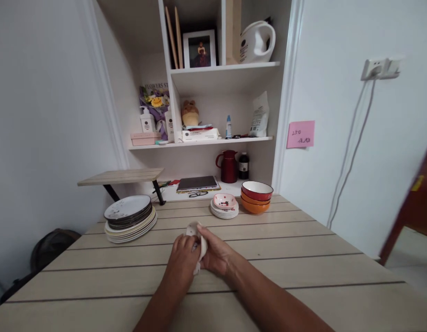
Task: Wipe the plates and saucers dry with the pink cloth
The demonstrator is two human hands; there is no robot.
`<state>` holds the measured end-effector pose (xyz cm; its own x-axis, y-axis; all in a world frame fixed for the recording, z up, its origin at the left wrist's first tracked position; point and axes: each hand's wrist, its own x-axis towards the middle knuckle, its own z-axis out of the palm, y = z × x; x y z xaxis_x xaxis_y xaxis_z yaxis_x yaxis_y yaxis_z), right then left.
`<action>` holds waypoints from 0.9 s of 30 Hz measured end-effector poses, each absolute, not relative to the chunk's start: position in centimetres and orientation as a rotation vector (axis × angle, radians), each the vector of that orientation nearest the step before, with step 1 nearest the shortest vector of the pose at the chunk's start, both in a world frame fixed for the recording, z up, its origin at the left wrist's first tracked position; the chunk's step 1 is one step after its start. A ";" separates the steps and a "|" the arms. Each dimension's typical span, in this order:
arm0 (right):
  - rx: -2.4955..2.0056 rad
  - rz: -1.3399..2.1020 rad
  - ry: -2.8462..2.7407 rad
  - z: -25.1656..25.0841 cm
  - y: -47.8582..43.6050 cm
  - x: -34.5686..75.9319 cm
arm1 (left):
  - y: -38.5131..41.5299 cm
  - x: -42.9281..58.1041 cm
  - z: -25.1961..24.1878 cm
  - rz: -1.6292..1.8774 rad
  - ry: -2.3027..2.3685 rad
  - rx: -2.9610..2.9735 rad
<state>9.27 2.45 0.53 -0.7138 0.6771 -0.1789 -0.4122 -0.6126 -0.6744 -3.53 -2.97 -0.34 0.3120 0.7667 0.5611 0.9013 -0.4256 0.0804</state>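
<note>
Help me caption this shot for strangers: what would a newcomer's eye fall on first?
Probably the hands mid-table: the right hand holds a small pale object, likely a dish, with the left hand against it. Next would come the vivid red and orange bowls, stacked towards the far edge, then the pink note on the wall at right.

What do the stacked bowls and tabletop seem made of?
Stacked bowls: probably glazed ceramic, though plastic or enamel is possible; smooth, glossy-looking red and orange sides. Tabletop: matte wood or wood-look laminate; pale, board-like strips divided by dark lines.
</note>
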 end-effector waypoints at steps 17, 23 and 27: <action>-0.334 1.726 -0.620 3.4 7.4 16.3 | -1.1 -0.1 -0.7 -2.857 -2.119 -1.633; -0.071 2.207 -0.665 3.4 6.2 15.9 | 0.5 1.2 -0.4 -3.511 -1.877 -1.105; -0.095 2.352 -0.731 2.8 5.1 13.7 | -0.4 1.2 0.4 -3.886 -1.543 -1.515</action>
